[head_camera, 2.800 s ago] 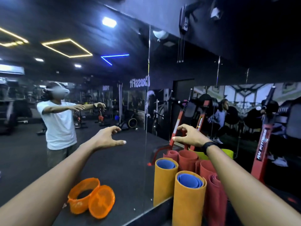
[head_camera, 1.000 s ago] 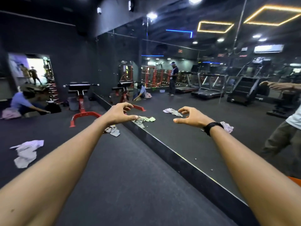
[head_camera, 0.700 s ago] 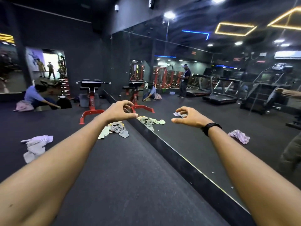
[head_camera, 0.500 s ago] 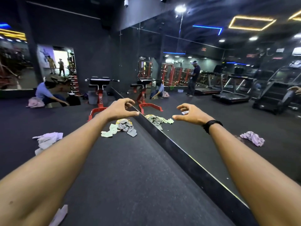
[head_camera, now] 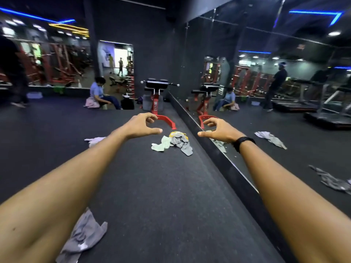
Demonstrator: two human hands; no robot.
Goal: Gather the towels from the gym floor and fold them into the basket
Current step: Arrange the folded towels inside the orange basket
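Note:
Both my arms stretch out in front of me above the dark gym floor. My left hand (head_camera: pixel 141 126) and my right hand (head_camera: pixel 218 130) hang in the air with loosely curled fingers and hold nothing. Ahead, between the hands, a pile of crumpled towels (head_camera: pixel 174 142) in pale green, grey and yellow lies by the mirror's base. A grey towel (head_camera: pixel 84 234) lies near me under my left forearm. A pinkish white towel (head_camera: pixel 95 140) shows partly behind my left arm. No basket is in view.
A mirror wall (head_camera: pixel 284 92) with a black base ledge (head_camera: pixel 228 162) runs along the right and reflects towels and treadmills. A red and black bench machine (head_camera: pixel 157 103) stands ahead. A seated person (head_camera: pixel 100 95) is at the back, and another person (head_camera: pixel 13 73) walks at far left.
My view has swung left, away from the mirror, and moved forward. The towel pile is nearer, and a grey towel has come into view at bottom left. Both hands stay out and hold nothing.

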